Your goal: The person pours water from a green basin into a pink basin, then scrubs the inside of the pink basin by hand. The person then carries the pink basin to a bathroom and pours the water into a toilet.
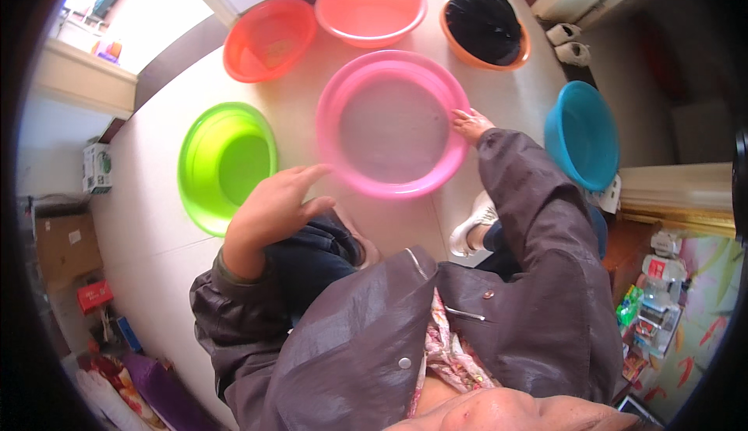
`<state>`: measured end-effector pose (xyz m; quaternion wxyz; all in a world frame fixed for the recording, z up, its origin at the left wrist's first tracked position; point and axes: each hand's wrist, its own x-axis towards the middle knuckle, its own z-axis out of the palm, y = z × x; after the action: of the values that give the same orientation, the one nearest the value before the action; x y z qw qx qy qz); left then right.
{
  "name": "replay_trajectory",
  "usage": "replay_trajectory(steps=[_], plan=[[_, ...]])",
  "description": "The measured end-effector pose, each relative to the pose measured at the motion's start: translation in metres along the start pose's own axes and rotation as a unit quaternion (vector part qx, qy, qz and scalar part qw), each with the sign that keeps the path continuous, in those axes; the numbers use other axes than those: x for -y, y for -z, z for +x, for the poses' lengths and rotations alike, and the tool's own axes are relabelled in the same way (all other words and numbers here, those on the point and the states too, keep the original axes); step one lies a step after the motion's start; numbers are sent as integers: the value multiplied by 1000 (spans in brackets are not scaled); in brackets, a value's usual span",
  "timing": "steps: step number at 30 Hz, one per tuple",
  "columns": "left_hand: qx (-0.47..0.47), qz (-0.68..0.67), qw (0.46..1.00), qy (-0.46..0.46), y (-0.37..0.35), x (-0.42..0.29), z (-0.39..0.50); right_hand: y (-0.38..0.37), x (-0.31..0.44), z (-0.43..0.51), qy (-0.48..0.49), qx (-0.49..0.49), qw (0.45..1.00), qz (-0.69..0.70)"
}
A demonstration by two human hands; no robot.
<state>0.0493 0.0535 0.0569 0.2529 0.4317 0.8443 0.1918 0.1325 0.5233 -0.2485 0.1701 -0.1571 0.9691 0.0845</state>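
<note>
A large pink plastic basin (392, 190) sits on the tiled floor before me, with what looks like cloudy water in it. My right hand (472, 125) rests on its right rim, fingers over the edge; whether it grips the rim is unclear. My left hand (277, 206) is raised at the basin's lower left with thumb and fingers apart, holding nothing, its fingertips near the pink rim. Just beyond that hand stands a bright green basin (196, 162), which the hand partly overlaps in view.
An orange-red basin (245, 51) and a salmon-pink basin (371, 4) stand beyond. At the far right, an orange basin (526, 51) holds a black plastic bag (484, 25). A blue basin (584, 136) stands right, near white shoes (570, 51). Cardboard boxes (67, 244) line the left.
</note>
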Motion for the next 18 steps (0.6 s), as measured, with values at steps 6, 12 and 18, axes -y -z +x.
replay_trajectory(steps=[6,12,18], plan=[[36,5,999,12,-17,0,9,-46,8,11,37,-90,971,-220],[97,38,994,-24,-42,-24,19,-66,20,10,3,-24,991,-134],[69,94,992,-40,-61,-39,25,-57,77,-4,-64,-15,972,-226]])
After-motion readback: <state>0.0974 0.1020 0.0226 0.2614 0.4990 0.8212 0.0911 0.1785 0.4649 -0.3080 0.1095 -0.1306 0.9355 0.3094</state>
